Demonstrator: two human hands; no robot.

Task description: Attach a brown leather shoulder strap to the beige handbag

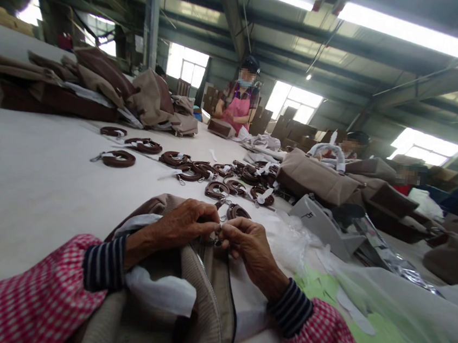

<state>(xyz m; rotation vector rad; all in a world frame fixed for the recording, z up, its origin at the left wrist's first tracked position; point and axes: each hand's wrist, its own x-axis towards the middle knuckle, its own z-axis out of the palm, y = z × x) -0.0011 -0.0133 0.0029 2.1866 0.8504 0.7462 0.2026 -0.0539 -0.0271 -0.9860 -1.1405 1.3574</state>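
A taupe bag point(148, 316) with a long zipper point(210, 289) lies open in front of me, its far end under my hands. My left hand point(185, 222) comes over the bag from the left, thumb and fingers pinched together at the zipper's far end. From the right, my right hand point(251, 247) pinches at the same spot, its fingertips touching those of the left. What lies between the fingertips is too small to make out; a bit of metal shows just below. White wrapping point(163, 291) hangs across the bag near my left wrist.
Coiled brown straps point(202, 171) with metal clips lie beyond the bag. Piled bags point(111, 85) stand at the back left, more bags point(318, 178) at the right. A grey box point(325, 225), clear plastic and green sheets point(383, 340) lie right. A person point(238, 104) stands across the white table point(48, 174).
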